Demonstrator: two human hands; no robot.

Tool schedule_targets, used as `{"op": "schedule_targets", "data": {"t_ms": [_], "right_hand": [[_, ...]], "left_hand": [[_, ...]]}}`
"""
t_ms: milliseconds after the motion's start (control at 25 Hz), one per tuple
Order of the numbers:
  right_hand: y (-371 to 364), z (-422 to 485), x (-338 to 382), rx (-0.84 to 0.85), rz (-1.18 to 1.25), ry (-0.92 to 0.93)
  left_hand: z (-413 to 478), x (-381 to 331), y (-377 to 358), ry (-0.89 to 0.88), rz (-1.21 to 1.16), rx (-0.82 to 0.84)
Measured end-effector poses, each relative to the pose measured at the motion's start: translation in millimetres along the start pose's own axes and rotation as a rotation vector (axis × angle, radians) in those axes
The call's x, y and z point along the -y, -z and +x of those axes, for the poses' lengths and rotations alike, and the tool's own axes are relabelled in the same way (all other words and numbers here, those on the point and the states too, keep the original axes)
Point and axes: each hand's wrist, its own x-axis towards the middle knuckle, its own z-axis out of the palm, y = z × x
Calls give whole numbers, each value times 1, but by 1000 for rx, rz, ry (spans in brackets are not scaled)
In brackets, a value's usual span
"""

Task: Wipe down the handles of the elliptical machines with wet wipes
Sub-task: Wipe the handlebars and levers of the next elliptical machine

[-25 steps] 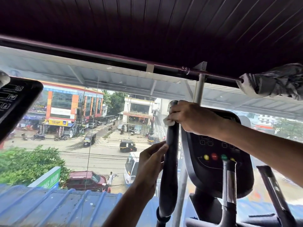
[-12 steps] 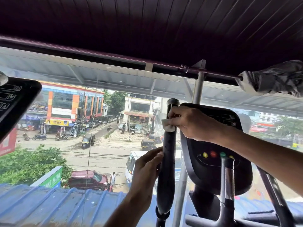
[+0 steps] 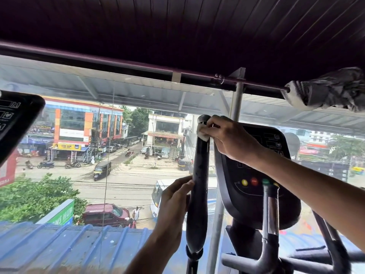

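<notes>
Right hand (image 3: 231, 139) slid wipe (image 3: 203, 134) up handle (image 3: 199, 194); left hand (image 3: 173, 202) grips lower.

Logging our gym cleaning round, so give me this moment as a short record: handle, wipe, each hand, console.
handle: tall black padded elliptical handle, upright
wipe: small white wet wipe, against the handle near its top
right hand: grips the wipe on the handle
left hand: holds the handle at mid-height
console: black oval console with coloured buttons, right of the handle
</notes>
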Motion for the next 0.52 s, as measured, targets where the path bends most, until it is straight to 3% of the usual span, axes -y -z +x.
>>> {"op": "schedule_targets", "data": {"t_ms": [280,520], "right_hand": [[14,-32,31,151,156,166],[-1,-19,12,-73,22,9]], "left_hand": [[0,0,2,10,15,17],[0,-1,1,0,53,14]]}}
